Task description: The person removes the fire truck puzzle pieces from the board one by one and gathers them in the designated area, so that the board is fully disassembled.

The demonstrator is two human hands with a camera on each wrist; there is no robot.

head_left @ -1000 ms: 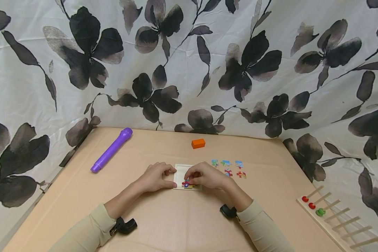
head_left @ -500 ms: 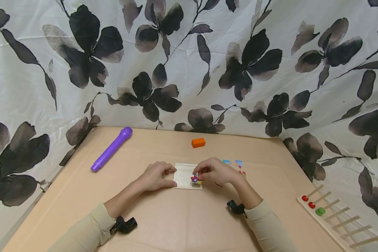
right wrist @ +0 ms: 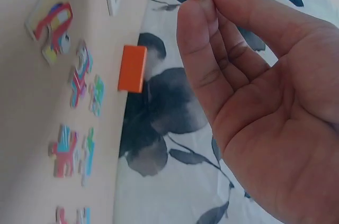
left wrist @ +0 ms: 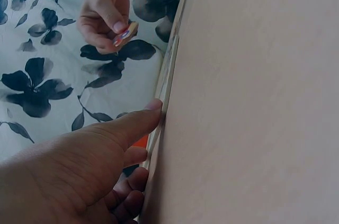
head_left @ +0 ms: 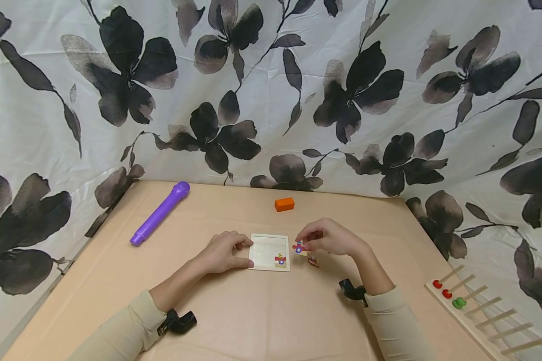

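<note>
A pale wooden puzzle tray (head_left: 263, 249) lies flat in the middle of the table. My left hand (head_left: 226, 252) holds its left edge, with the thumb at the near corner. One puzzle piece (head_left: 280, 260) sits in the tray's near right corner. Just right of the tray, my right hand (head_left: 334, 238) pinches a red, blue and yellow puzzle piece (head_left: 299, 248) between thumb and fingers, raised off the table in the left wrist view. Below that hand lies a loose red puzzle piece (head_left: 313, 261). Several more pieces, such as a red and blue one (right wrist: 65, 152), appear in the right wrist view; the right hand hides them from the head.
An orange block (head_left: 284, 204) stands behind the tray. A purple tube-shaped stick (head_left: 160, 214) lies at the back left. On the right edge is a wooden peg rack (head_left: 471, 321) with red and green beads. A floral curtain (head_left: 271, 90) hangs behind the table.
My right hand has lifted a puzzle piece out of the tray and carried it rightward past the tray's edge. Another piece now shows in the tray's corner. The left hand stays put.
</note>
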